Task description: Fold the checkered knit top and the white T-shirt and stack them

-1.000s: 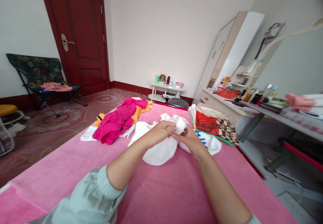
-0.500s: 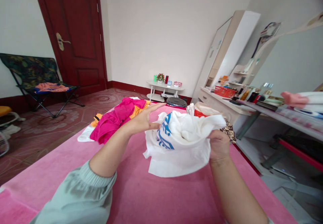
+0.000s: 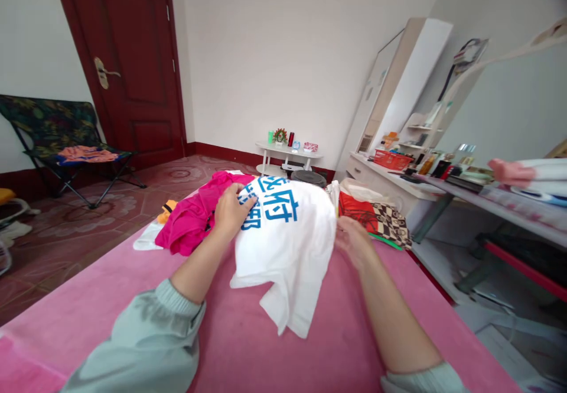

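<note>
A white T-shirt (image 3: 287,257) with large blue printed characters hangs spread out in front of me, its lower edge drooping over the pink bed cover (image 3: 248,346). My left hand (image 3: 231,211) is closed on its upper left side, thumb lying on the printed face. At the shirt's right edge is my right hand (image 3: 354,242), fingers bent toward the cloth. Those fingertips are slightly blurred, and whether they grip the edge is unclear. A bright pink garment (image 3: 188,221) lies crumpled just left of my left hand.
Folded red and checked clothes (image 3: 376,218) lie right of my right hand. Beyond the bed stand a low white table (image 3: 287,149), a dark red door (image 3: 128,56) and a folding chair (image 3: 66,124). A dresser with a red basket (image 3: 392,159) is at right.
The bunched shirt has opened out, its print now facing up and toward me. My left hand has moved left and closed on the cloth; my right hand has shifted slightly left.
</note>
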Demonstrator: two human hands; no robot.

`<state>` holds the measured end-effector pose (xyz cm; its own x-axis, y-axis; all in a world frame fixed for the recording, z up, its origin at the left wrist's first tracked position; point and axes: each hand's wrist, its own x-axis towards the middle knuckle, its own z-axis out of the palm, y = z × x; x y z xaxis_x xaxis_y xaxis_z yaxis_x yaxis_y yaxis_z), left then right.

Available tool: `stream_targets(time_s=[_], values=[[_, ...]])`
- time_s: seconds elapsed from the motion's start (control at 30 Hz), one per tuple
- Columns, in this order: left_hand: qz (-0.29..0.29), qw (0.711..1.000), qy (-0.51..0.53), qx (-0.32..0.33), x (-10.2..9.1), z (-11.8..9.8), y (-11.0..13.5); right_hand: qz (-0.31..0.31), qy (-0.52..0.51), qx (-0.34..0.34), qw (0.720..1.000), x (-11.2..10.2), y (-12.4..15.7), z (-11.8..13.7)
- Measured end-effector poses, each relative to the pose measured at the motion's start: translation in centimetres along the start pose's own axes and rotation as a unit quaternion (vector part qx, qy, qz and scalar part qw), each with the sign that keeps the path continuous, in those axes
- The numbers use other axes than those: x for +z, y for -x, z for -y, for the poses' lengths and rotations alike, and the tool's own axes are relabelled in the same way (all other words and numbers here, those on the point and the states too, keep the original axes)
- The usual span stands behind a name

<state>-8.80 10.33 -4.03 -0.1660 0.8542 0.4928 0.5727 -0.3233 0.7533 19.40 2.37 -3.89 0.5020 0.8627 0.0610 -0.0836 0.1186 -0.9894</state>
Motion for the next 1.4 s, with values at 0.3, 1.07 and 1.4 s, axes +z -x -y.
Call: stream_targets(time_s=[0.3,1.07,1.4], values=[[0.141,0.975,-0.151,-0.078,2.1,5.7,-0.4,0.278,0.447,-0.149,0.837,4.8,5.9,-2.0],[0.231,0.945,0.227,0.053,-4.4,-6.5,1.2,-0.256,-0.118,-0.352,0.893,-3.8,1.7,7.7],[0.447,0.876,-0.183,-0.011,-1.1,-1.0,1.3,0.082,0.329,-0.135,0.931,-2.7,-1.6,-1.3]])
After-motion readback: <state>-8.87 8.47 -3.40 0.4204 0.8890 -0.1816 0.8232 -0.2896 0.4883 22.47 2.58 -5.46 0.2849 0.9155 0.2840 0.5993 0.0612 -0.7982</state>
